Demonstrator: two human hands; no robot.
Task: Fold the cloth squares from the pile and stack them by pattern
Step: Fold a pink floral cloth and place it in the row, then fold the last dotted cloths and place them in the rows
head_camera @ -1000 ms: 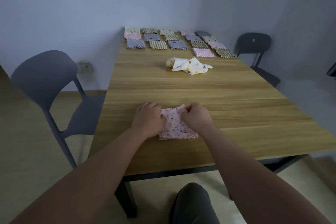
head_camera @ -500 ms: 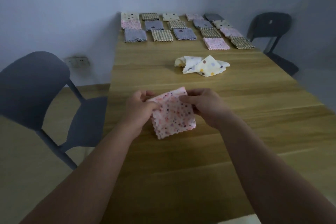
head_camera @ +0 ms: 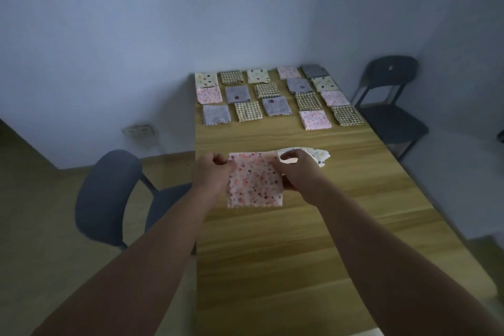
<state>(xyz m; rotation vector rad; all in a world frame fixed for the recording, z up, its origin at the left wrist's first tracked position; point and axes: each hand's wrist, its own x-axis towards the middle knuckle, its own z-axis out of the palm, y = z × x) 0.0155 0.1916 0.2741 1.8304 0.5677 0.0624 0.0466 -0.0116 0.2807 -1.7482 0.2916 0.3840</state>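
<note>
A folded pink floral cloth hangs above the wooden table, held up by its top corners. My left hand pinches the top left corner and my right hand pinches the top right corner. Just behind my right hand lies the crumpled white dotted cloth, partly hidden. At the far end of the table lie several folded squares in rows: pink floral ones, grey ones, brown checked ones and cream dotted ones.
A grey chair stands at the table's left side and a dark chair at the far right. A blue-grey wall with a socket closes the far end.
Both hands lifted the folded pink floral cloth off the table and moved it forward toward the far end. The view has shifted closer to the rows of folded squares.
</note>
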